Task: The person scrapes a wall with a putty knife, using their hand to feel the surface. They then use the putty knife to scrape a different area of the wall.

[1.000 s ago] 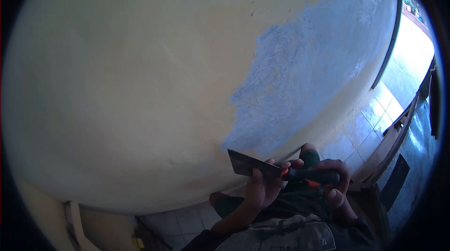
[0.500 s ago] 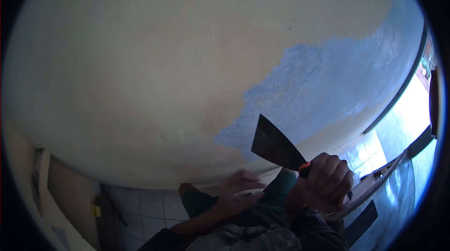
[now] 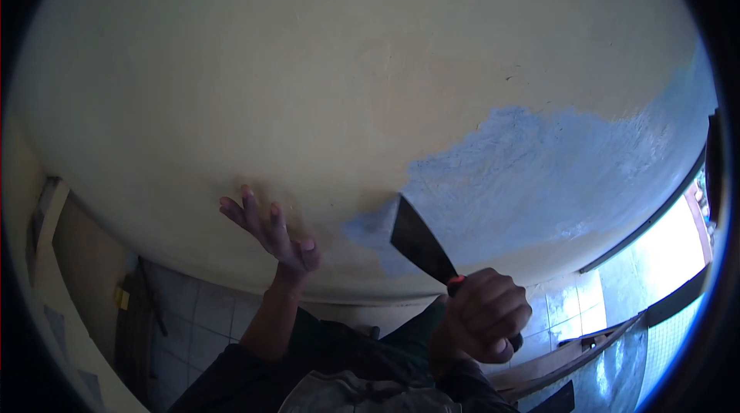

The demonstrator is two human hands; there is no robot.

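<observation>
My right hand is wrapped round the dark handle of a putty knife, its wide dark blade angled up and to the left. The blade's tip lies over the lower left edge of a bluish bare patch on the wall; whether it touches cannot be told. To the left, my left hand is raised against the cream wall with fingers spread and nothing in it. Those fingertips are at or very near the painted surface. A ragged border separates the cream paint from the patch.
Below the wall runs a tiled floor. At the lower left stand a pale wooden frame and a dark upright piece with a yellow part. On the right are a bright opening and a long wooden edge.
My left hand has risen from near my lap to the wall and spread its fingers. My right hand and the putty knife have shifted left in view. The whole view has turned slightly.
</observation>
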